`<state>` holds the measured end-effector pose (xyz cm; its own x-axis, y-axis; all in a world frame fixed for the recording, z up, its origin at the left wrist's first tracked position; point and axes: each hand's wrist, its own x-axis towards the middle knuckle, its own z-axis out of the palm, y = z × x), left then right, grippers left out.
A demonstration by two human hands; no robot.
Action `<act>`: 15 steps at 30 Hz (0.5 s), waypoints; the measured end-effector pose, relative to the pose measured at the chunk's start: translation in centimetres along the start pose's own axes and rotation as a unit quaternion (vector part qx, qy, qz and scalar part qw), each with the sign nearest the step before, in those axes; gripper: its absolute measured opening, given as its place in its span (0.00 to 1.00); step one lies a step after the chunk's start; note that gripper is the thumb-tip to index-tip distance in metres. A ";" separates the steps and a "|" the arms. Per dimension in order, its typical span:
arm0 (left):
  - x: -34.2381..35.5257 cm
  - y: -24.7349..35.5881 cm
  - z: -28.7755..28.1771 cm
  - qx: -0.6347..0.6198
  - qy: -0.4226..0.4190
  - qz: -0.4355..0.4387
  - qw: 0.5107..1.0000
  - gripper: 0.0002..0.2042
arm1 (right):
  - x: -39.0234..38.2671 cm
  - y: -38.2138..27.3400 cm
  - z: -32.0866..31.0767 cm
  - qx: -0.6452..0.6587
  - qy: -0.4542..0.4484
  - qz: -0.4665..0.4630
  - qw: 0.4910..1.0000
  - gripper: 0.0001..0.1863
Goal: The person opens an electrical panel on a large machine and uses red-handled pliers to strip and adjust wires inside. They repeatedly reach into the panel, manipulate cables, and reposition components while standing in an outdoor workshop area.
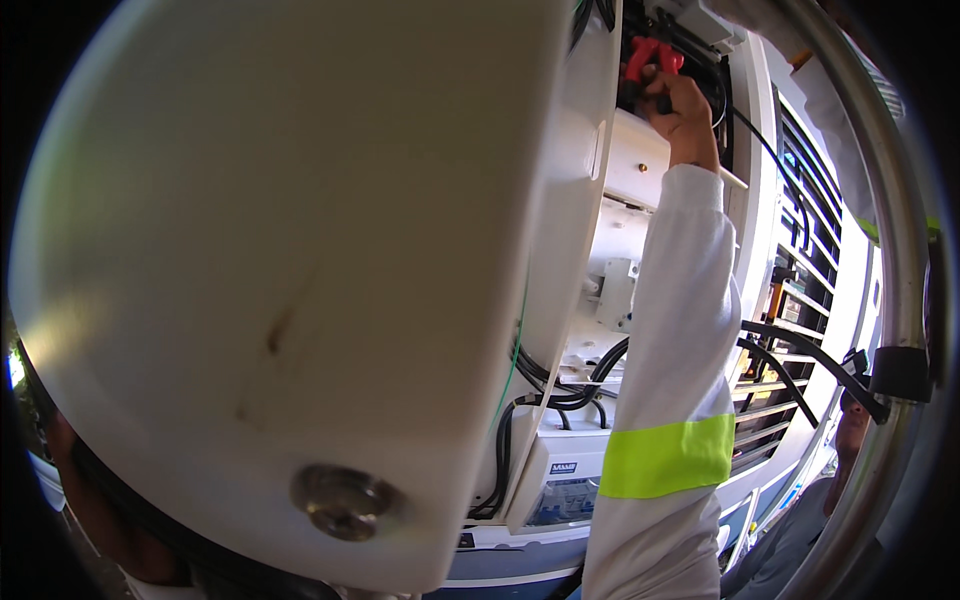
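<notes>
My right hand (676, 105), at the end of a white sleeve with a fluorescent yellow band, is raised high inside an open white cabinet (630, 152). Its fingers are curled round a red tool or clamp (652, 56) among black cables; what its tip touches is hidden. Below it, the cabinet holds a white bracket (618, 300) and bundled black cables (580, 395). A large white panel (280, 220) with a metal fitting (342, 500) fills the left of the view, very close. My left hand is not in view.
A metal pole (895, 250) runs down the right, beside a slatted vent (800, 200) and loose cables (810, 350). Another person (830, 460) is at the lower right. Another person's sleeve (840, 130) shows at the upper right, and someone's bare arm (120, 520) at the lower left.
</notes>
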<state>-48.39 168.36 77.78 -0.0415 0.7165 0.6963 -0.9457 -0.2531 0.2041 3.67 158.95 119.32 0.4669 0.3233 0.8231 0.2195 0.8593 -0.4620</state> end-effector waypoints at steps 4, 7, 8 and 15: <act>-0.2 0.4 -0.2 0.076 0.070 0.037 0.994 0.25 | -0.3 0.0 -0.1 -0.009 -0.014 -0.009 1.000 0.15; -0.5 0.7 -0.3 0.132 0.093 0.049 0.986 0.25 | -0.3 0.0 -0.1 -0.028 -0.008 -0.013 1.000 0.15; -0.7 0.8 -0.3 0.165 0.083 0.052 0.981 0.26 | -0.3 0.0 0.0 -0.021 -0.006 -0.016 1.000 0.15; -0.9 0.8 -1.1 0.320 0.035 0.148 0.935 0.27 | -1.0 -0.2 0.2 0.013 -0.046 0.006 0.999 0.14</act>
<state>-49.44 168.20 76.57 -0.3126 0.5885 0.7456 -0.5033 -0.7683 0.3954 3.03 158.52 118.63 0.3889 0.3673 0.8449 0.1923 0.8645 -0.4644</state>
